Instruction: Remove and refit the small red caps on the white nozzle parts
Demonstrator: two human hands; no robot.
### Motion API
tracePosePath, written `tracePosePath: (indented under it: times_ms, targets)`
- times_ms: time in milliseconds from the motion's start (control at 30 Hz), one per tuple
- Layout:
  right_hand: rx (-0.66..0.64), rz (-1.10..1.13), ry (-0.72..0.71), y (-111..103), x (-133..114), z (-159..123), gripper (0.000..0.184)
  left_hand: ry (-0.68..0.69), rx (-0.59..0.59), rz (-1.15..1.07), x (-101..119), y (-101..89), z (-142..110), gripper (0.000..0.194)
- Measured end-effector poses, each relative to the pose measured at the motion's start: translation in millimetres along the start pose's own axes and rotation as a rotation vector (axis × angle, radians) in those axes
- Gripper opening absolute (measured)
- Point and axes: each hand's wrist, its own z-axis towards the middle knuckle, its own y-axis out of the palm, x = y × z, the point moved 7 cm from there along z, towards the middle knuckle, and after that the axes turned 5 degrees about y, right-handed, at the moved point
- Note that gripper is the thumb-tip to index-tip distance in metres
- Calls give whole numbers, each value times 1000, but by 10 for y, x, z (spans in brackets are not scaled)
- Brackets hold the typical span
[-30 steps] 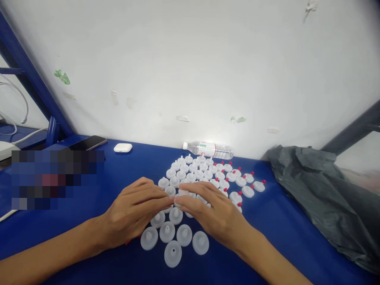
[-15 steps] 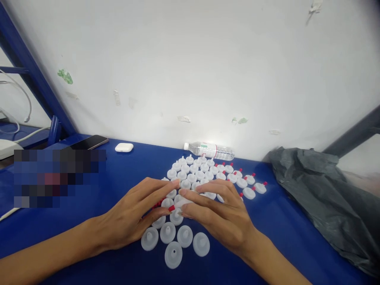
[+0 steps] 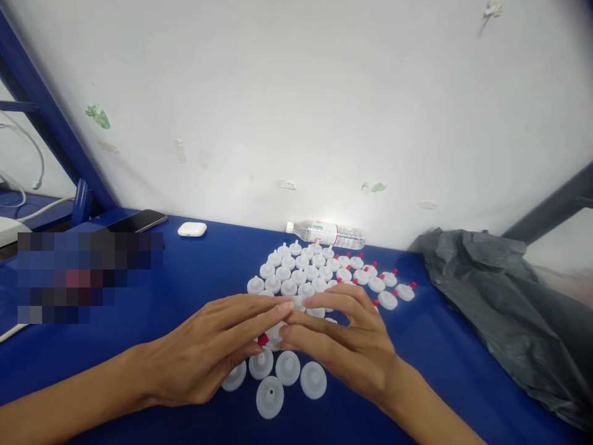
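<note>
Above the blue table, my left hand (image 3: 208,343) pinches a small red cap (image 3: 263,340) between thumb and fingers. My right hand (image 3: 356,340) grips a translucent white nozzle lid (image 3: 275,335) right beside it, tilted with its spout side towards the red cap. Whether the cap sits on the spout cannot be made out behind the fingers. The fingertips of both hands meet over the lid. Nearer to me lie several loose lids, one of them a lid with an open hole (image 3: 270,398). Beyond the hands stand more bare lids (image 3: 283,274).
On the right are several lids with red tips (image 3: 388,300). A clear bottle (image 3: 327,233) lies along the wall. A dark plastic bag (image 3: 491,296) covers the table's right side. At the left back lie a white earbud case (image 3: 191,230) and a phone (image 3: 143,220).
Both hands have drawn slightly lower, towards me, with the red cap and lid closer together. My left fingers have come over the lid, towards my right fingertips.
</note>
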Motion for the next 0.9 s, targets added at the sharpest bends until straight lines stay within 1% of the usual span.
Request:
tracePosePath:
  times_ms: [133,333,500,667,800,900]
  targets:
    - [-23,4,-8,24,-4,-5,13,-47,34,11,-25,-7,-53,53]
    - [-40,-9,-36,48,-24,-9,15,-32,80,25,-31,-17,-92,56]
    - [-39,-18,-58,35,-54,20,13,-69,67,12,-30,-40,-85,56]
    - [-47,-11,-103,18,-98,37,27,-106,60,-36,-33,-45,-76,56]
    - [-44,-35,-104,13,-127,51,28,-142,61,-89,-43,-22,-74,52]
    - [-43,-40,-115,11,-149,52,28,-172,60,-83,-61,-14,-93,52]
